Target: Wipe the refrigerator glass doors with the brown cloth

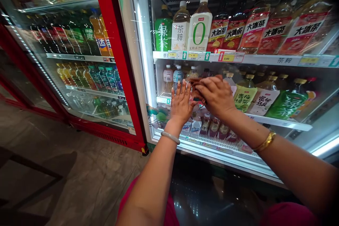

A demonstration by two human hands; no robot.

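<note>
Mid-frame, the glass door (pixel 233 60) lies behind our left hand (pixel 181 102), fingers apart; our right hand (pixel 217 94) has fingers bent (on what, we cannot tell).

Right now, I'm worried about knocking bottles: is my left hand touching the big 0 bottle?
Apart: the head view shows the shelf edge between the 0 bottle and the left hand below.

A green bottle (pixel 163 35) stands at the upper shelf's (pixel 259 58) left end, red labels (pixel 274 44) toward its right end — between them, a white label (pixel 192 24) with a green 0. A decal (pixel 160 116) near the glass door's (pixel 293 72) lower left corner shows green. The left-arm bangle (pixel 171 138) is pale grey, the right-arm bracelet (pixel 266 141) gold.
</note>
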